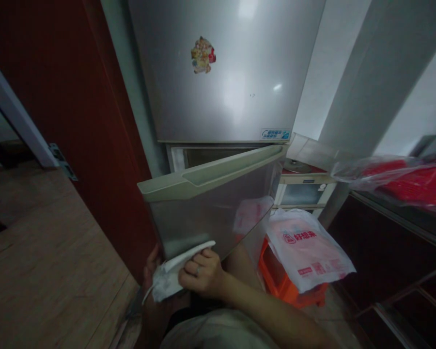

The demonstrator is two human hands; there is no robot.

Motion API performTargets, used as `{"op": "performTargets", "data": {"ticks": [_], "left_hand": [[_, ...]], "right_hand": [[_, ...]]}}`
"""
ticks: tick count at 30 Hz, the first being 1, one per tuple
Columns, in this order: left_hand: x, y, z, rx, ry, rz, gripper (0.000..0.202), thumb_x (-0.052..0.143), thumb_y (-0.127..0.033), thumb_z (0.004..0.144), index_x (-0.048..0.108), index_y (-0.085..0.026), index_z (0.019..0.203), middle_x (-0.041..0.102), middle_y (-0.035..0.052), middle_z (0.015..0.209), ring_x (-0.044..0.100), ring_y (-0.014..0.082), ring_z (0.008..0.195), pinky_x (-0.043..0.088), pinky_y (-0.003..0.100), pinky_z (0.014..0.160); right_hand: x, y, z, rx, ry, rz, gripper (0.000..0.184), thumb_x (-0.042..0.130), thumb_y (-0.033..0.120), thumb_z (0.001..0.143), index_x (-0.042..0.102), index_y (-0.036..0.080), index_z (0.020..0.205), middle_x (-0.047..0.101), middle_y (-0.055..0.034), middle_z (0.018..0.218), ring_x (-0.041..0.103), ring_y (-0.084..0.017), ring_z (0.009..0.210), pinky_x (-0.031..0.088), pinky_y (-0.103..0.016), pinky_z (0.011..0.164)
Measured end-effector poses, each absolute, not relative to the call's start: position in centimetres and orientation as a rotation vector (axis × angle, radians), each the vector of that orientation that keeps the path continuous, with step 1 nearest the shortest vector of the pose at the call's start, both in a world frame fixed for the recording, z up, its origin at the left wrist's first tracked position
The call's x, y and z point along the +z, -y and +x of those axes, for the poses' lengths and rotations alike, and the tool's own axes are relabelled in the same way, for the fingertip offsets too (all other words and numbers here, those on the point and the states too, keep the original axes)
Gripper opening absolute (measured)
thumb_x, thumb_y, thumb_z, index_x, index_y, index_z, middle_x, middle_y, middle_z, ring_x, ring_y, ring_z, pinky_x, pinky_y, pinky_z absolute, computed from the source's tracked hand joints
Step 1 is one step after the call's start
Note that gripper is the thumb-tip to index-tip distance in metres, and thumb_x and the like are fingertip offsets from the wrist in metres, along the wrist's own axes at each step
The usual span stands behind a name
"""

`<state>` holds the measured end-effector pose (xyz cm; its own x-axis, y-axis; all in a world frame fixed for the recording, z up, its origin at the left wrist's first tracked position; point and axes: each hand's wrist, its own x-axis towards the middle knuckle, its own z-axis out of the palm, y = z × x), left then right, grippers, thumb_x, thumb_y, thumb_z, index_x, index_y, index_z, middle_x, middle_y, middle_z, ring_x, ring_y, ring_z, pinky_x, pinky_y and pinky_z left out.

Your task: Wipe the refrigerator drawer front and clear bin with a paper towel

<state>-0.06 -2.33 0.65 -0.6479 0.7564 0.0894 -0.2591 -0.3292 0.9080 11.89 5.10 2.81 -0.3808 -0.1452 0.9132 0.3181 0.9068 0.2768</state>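
A white cloth (169, 281), folded and with a thin cord or strip hanging at its left end, is in front of the lower fridge door. My right hand (203, 272), with a ring on one finger, is closed with its fingers curled over the cloth. On the cloth's left side is my left hand (150, 274), fingers bent around it near the door's edge; the cloth partly hides its palm. The lower fridge door (210, 203) stands ajar and tilts toward me. Above it, the silver upper door (232, 72) is closed and bears a cartoon sticker (202, 54).
A brown-red room door (94, 121) stands at the left. To the right, an orange stool (287, 291) carries a white plastic bag (308, 247) with red print. Behind is a white appliance (305, 191). A red item in clear plastic (410, 179) rests on the right counter.
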Motion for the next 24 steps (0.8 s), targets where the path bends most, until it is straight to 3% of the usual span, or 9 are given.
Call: {"op": "performTargets", "data": {"ticks": [3, 7, 11, 16, 19, 24], "left_hand": [[1.8, 2.0, -0.1, 2.040, -1.189, 0.509, 0.058, 0.054, -0.067, 0.083, 0.067, -0.029, 0.124, 0.067, 0.0065, 0.132, 0.049, 0.0331, 0.138, 0.043, 0.044, 0.111], [3.0, 1.5, 0.1, 2.014, -1.189, 0.396, 0.055, 0.051, -0.067, 0.084, 0.065, -0.032, 0.125, 0.064, 0.0026, 0.137, 0.040, 0.0287, 0.145, 0.031, 0.044, 0.120], [3.0, 1.2, 0.2, 2.046, -1.141, 0.459, 0.057, 0.049, -0.065, 0.088, 0.062, -0.029, 0.129, 0.061, 0.0037, 0.142, 0.042, 0.0260, 0.144, 0.024, 0.044, 0.124], [2.1, 1.1, 0.0, 2.040, -1.158, 0.515, 0.058, 0.052, -0.066, 0.088, 0.060, -0.031, 0.134, 0.057, 0.0028, 0.146, 0.040, 0.0260, 0.146, 0.024, 0.043, 0.125], [1.8, 1.1, -0.1, 2.029, -1.158, 0.492, 0.058, 0.055, -0.067, 0.086, 0.061, -0.033, 0.132, 0.060, 0.0022, 0.143, 0.042, 0.0270, 0.144, 0.025, 0.044, 0.124], [1.6, 1.2, -0.1, 2.046, -1.188, 0.487, 0.063, 0.062, -0.070, 0.079, 0.060, -0.032, 0.129, 0.058, 0.0040, 0.144, 0.037, 0.0310, 0.147, 0.015, 0.050, 0.126]], "right_hand": [[3.3, -7.0, 14.0, -0.563, 2.062, 0.099, 0.029, 0.054, 0.014, 0.094, 0.053, 0.025, 0.068, 0.052, 0.0075, 0.058, 0.042, -0.009, 0.055, 0.027, -0.027, 0.056], [4.5, -11.0, 18.1, -0.613, 2.235, 0.182, 0.028, 0.053, 0.018, 0.097, 0.054, 0.026, 0.070, 0.054, 0.0082, 0.060, 0.044, -0.009, 0.058, 0.029, -0.027, 0.058], [3.8, -15.7, 22.7, -0.340, 2.253, -0.159, 0.027, 0.051, 0.031, 0.100, 0.058, 0.027, 0.073, 0.058, 0.0074, 0.063, 0.048, -0.008, 0.062, 0.032, -0.025, 0.062], [0.2, -21.7, 28.1, -0.165, 1.825, -0.782, 0.048, 0.044, 0.056, 0.099, 0.059, 0.020, 0.071, 0.062, -0.0031, 0.070, 0.054, -0.016, 0.073, 0.042, -0.032, 0.071], [-1.0, -25.5, 30.2, -0.026, 1.425, -1.103, 0.050, 0.039, 0.057, 0.101, 0.062, 0.016, 0.085, 0.065, -0.0060, 0.084, 0.059, -0.018, 0.081, 0.049, -0.036, 0.077], [0.8, -31.0, 32.8, 0.222, 1.024, -1.335, 0.035, 0.059, 0.044, 0.096, 0.062, 0.016, 0.116, 0.066, -0.0064, 0.113, 0.065, -0.019, 0.097, 0.056, -0.040, 0.086]]}}
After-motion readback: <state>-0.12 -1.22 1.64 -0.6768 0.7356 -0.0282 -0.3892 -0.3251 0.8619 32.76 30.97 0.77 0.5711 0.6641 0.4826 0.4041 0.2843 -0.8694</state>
